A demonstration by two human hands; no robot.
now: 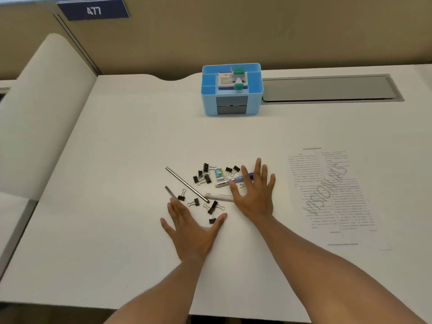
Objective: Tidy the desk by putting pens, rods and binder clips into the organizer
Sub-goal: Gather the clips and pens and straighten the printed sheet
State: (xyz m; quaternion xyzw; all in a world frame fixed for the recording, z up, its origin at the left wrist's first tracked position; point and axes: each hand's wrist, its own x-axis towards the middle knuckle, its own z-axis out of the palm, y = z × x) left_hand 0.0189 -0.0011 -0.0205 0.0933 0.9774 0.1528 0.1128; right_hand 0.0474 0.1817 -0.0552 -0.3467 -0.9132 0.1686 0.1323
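Black binder clips (205, 179) lay scattered on the white desk (117, 160), most in a cluster at the middle, a few strays nearer the person. Blue organizer (232, 90): stood well beyond the scatter at the desk's far edge, top compartments already partly filled.

Long metal rod (187, 184): lay flat, axis running from far-left to near-right, between the two hands. Short dark rod (170, 192): flat, just beyond the left hand's fingertips. Blue-and-white pen (230, 181): axis roughly crosswise, its right part under the right hand's fingers. White pen (218, 196): flat, just left of the right palm.

Left hand (191, 232): palm down, fingers spread, holding nothing; thumb beside a stray clip (212, 220). Right hand (253, 197): palm down, fingers splayed and unclosed, over the blue pen's end; whether it touched the pen could not be told.

Printed sheet (332, 195): off to the right, apart.

Judgement: nothing yet gathered; the right hand was nearer both pens, the left nearer the short rod.
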